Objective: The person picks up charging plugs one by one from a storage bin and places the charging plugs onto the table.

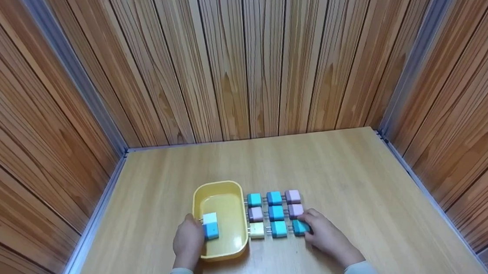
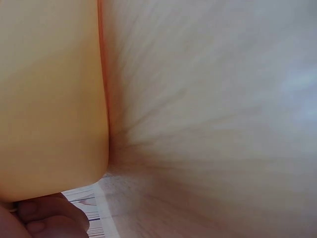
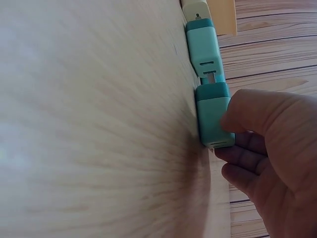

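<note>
A yellow plastic tray (image 1: 241, 198) stands on the table, gripped at its left side by my left hand (image 1: 188, 237). In the left wrist view, curled fingers (image 2: 57, 215) show beside the tray's wall (image 2: 54, 114). Inside lie a whitish charger (image 1: 209, 218) and a blue charger (image 1: 211, 231), close together. My right hand (image 1: 328, 235) pinches the teal charger (image 3: 214, 115) at the front right of a group of USB wall chargers. Its thumb is on the charger's side in the right wrist view. Another teal charger (image 1: 278, 229) sits left of it, then a cream charger (image 1: 256, 230) by the tray.
The chargers stand in three rows right of the tray, prongs leftward. Behind the front row are lilac chargers (image 1: 292, 196), blue chargers (image 1: 275, 213) and a teal one (image 1: 254, 199). Wood-plank walls (image 1: 238, 59) enclose the table (image 1: 315, 157) at the back and both sides.
</note>
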`<state>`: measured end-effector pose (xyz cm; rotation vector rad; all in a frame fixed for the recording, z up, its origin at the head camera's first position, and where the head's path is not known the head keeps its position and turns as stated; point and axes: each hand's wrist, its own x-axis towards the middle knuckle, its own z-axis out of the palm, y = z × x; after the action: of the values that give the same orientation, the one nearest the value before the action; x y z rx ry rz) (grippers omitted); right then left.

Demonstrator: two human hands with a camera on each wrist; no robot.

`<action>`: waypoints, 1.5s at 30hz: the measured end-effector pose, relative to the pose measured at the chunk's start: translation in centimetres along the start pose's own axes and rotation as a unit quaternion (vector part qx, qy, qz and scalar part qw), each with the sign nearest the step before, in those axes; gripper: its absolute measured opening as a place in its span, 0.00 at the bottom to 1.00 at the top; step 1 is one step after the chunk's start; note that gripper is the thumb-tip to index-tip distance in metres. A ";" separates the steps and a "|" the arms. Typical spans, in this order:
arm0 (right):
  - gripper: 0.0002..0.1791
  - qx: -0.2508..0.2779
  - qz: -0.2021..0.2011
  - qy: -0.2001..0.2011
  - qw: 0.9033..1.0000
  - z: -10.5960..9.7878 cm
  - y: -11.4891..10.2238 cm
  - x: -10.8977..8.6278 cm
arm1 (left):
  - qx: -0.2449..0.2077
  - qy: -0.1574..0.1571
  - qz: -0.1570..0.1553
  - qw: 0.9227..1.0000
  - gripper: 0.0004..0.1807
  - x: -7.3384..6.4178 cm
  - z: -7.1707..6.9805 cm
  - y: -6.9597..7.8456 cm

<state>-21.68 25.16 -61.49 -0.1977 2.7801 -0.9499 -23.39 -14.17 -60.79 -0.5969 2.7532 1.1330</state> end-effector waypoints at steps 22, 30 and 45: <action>0.25 -0.017 -0.011 -0.010 1.000 -0.7 -2.4 0.3 | 0.000 0.020 0.025 0.999 0.23 0.1 0.1 -0.1; 0.28 -0.031 -0.068 -0.004 0.997 -0.7 -4.7 0.8 | -0.009 0.007 0.005 1.000 0.24 0.0 0.2 -0.2; 0.29 -0.074 -0.179 0.030 0.981 1.8 -10.7 2.4 | -0.003 0.021 0.006 1.000 0.23 0.0 0.2 -0.2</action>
<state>-22.93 15.25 -56.59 -0.7237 2.9304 -0.8283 -23.36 -14.14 -61.08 -0.6136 2.7935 1.1461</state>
